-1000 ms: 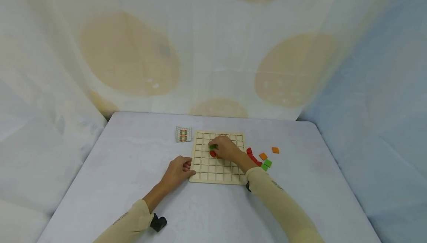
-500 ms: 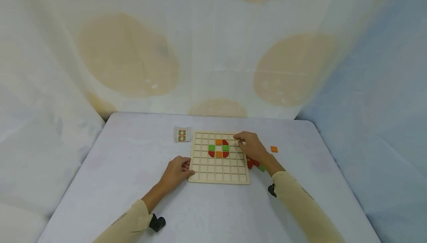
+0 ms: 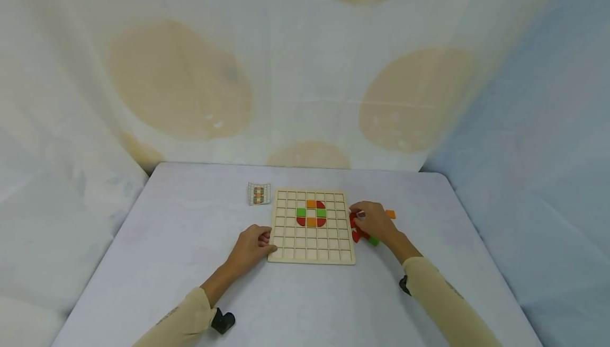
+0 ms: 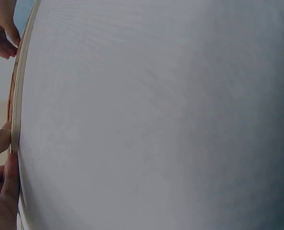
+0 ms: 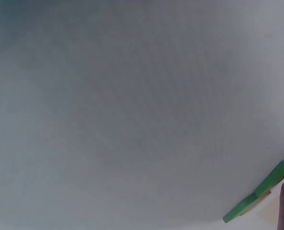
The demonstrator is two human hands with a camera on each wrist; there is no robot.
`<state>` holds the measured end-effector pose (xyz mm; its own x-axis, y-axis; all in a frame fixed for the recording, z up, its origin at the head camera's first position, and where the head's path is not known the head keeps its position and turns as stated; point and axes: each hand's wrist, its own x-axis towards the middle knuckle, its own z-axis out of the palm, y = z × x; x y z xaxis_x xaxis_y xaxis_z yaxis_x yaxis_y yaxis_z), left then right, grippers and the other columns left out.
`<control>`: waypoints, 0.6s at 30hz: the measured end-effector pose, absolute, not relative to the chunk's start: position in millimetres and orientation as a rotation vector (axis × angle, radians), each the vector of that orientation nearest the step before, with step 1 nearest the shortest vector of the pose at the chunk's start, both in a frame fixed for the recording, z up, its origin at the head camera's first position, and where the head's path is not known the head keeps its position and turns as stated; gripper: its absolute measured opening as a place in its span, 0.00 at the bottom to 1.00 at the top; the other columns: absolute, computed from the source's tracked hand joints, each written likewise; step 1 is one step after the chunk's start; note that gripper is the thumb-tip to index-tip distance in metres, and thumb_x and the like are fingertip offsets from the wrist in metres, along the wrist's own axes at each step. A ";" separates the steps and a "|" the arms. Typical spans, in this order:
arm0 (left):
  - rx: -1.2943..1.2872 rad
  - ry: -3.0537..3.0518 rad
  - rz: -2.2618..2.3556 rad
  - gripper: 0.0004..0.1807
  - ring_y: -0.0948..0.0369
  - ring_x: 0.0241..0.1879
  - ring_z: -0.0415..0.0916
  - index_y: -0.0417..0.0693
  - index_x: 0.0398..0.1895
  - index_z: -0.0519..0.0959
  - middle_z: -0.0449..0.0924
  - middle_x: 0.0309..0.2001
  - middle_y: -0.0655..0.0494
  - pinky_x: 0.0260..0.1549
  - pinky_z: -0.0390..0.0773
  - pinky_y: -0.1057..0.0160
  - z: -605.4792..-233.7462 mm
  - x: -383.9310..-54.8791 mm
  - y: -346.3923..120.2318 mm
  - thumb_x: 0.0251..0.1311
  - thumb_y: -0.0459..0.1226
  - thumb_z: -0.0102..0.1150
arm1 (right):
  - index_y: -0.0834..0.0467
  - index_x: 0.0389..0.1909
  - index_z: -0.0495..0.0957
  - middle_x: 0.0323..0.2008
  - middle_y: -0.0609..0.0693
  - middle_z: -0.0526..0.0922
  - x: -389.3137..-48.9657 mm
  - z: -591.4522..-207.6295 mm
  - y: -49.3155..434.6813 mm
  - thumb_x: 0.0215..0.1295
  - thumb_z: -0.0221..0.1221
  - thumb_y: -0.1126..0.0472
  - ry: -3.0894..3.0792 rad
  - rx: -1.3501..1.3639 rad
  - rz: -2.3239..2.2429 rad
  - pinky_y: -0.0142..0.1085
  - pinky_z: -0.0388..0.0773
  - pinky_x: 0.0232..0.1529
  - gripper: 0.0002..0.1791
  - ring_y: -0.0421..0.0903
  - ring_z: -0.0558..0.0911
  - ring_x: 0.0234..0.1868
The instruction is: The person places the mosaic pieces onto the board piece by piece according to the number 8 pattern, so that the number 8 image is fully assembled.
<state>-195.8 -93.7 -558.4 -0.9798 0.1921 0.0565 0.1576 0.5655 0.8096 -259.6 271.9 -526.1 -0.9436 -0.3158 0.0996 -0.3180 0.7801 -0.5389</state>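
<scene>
A pale wooden grid board [image 3: 290, 242] lies on the table. Red, orange and green tiles sit in its cells as a ring, with an orange tile [image 3: 311, 204] at the top and a green tile [image 3: 301, 212] at the left. My left hand [image 3: 250, 246] holds the board's lower left edge with thumb and curled fingers; the left wrist view shows fingertips [image 4: 10, 179] against the corner. Right of the board, my right hand [image 3: 376, 222] bends its fingers over loose red tiles [image 3: 356, 236]. Whether it pinches one is hidden.
A small pattern card [image 3: 259, 194] lies beyond the board's upper left corner. A loose green tile [image 3: 374, 241] and an orange tile [image 3: 390, 214] lie about the right hand. Pale patterned cloth [image 3: 305, 71] hangs behind the white table [image 3: 190, 193].
My right hand has left the green tile in the board's left cell, withdrawn rightward off the board and come down at the loose tiles. The left hand stays at the board's edge.
</scene>
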 end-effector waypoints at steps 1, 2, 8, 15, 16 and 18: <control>0.310 2.744 1.418 0.28 0.64 0.33 0.74 0.30 0.52 0.78 0.74 0.35 0.55 0.32 0.79 0.70 -558.8 -195.8 -93.5 0.47 0.32 0.75 | 0.65 0.48 0.82 0.45 0.56 0.84 -260.0 -526.7 272.2 0.58 0.63 0.70 -2.958 0.529 0.895 0.42 0.82 0.44 0.16 0.50 0.84 0.43; 0.311 2.745 1.420 0.28 0.64 0.33 0.74 0.30 0.52 0.78 0.74 0.35 0.54 0.32 0.79 0.70 -559.1 -195.9 -93.2 0.47 0.32 0.76 | 0.65 0.48 0.82 0.45 0.56 0.84 -260.4 -527.3 272.6 0.59 0.63 0.70 -2.956 0.534 0.892 0.41 0.82 0.44 0.15 0.50 0.84 0.42; 0.329 2.745 1.422 0.28 0.64 0.33 0.74 0.29 0.53 0.78 0.75 0.36 0.54 0.31 0.79 0.71 -561.2 -195.8 -92.6 0.47 0.31 0.75 | 0.66 0.46 0.83 0.43 0.57 0.84 -263.0 -528.4 274.4 0.59 0.63 0.70 -2.975 0.546 0.844 0.41 0.83 0.43 0.13 0.49 0.84 0.41; 0.327 2.760 1.399 0.27 0.64 0.33 0.74 0.30 0.52 0.78 0.75 0.35 0.55 0.32 0.79 0.70 -558.2 -195.7 -93.0 0.47 0.31 0.75 | 0.68 0.46 0.83 0.44 0.59 0.84 -269.1 -522.6 272.3 0.58 0.65 0.68 -2.989 0.542 0.602 0.47 0.80 0.48 0.15 0.55 0.82 0.46; 0.325 2.763 1.394 0.27 0.64 0.33 0.74 0.30 0.52 0.78 0.75 0.35 0.55 0.32 0.79 0.70 -557.7 -195.7 -93.0 0.47 0.32 0.75 | 0.67 0.47 0.83 0.44 0.59 0.84 -269.8 -522.6 272.0 0.58 0.65 0.68 -2.990 0.545 0.590 0.48 0.80 0.49 0.15 0.55 0.82 0.47; 0.322 2.764 1.384 0.28 0.64 0.33 0.74 0.30 0.53 0.78 0.74 0.35 0.55 0.32 0.79 0.70 -557.2 -195.5 -93.0 0.48 0.32 0.75 | 0.66 0.48 0.83 0.45 0.57 0.84 -270.3 -522.9 271.8 0.58 0.65 0.68 -2.999 0.556 0.601 0.48 0.79 0.51 0.16 0.54 0.81 0.49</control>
<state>-195.5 -93.0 -557.2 -0.9779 0.1995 0.0619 0.1691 0.5821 0.7954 -270.3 271.8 -522.9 -0.9354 -0.3389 0.1007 -0.3515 0.8611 -0.3673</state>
